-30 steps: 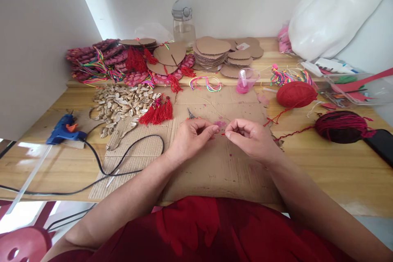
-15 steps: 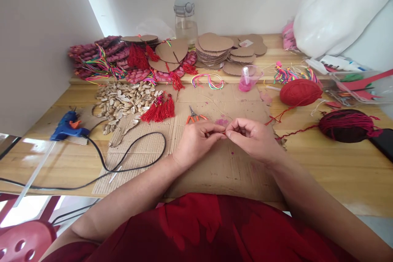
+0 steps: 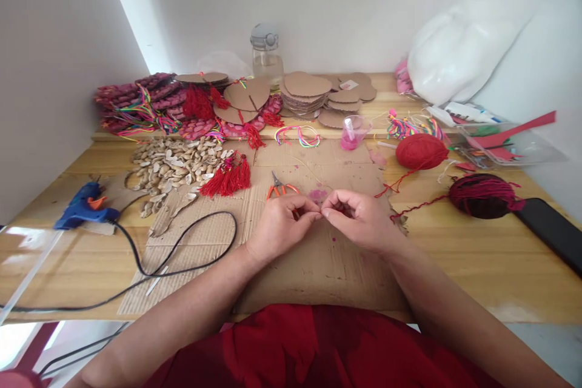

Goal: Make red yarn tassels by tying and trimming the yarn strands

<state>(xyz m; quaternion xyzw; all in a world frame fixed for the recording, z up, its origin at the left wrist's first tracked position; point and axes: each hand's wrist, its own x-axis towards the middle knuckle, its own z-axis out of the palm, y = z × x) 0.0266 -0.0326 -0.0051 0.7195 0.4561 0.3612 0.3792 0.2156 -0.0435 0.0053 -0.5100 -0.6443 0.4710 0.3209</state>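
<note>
My left hand (image 3: 288, 221) and my right hand (image 3: 359, 218) meet fingertip to fingertip above the cardboard sheet (image 3: 313, 279). Both are closed in a pinch. Whatever lies between the fingertips is too small and too hidden to name. Just beyond my left hand lie orange-handled pliers (image 3: 280, 185). A thin pale cord (image 3: 311, 170) runs over the cardboard toward my right hand. Red yarn from a red ball (image 3: 421, 151) and dark red yarn from a dark ball (image 3: 479, 195) trail toward my right hand; their ends are hidden.
At left are a blue glue gun (image 3: 86, 206) with a looping black cable (image 3: 182, 270), peanut shells (image 3: 177, 160) and red tassels (image 3: 227, 176). Stacked cardboard shapes (image 3: 307, 88), a bottle (image 3: 267, 57) and a pink-filled cup (image 3: 352, 133) stand behind. A phone (image 3: 552, 233) lies right.
The whole view has shifted, so the table items appear lower and farther left. My hands stay pinched together, fingertips now closer; the red speck between them no longer shows clearly.
</note>
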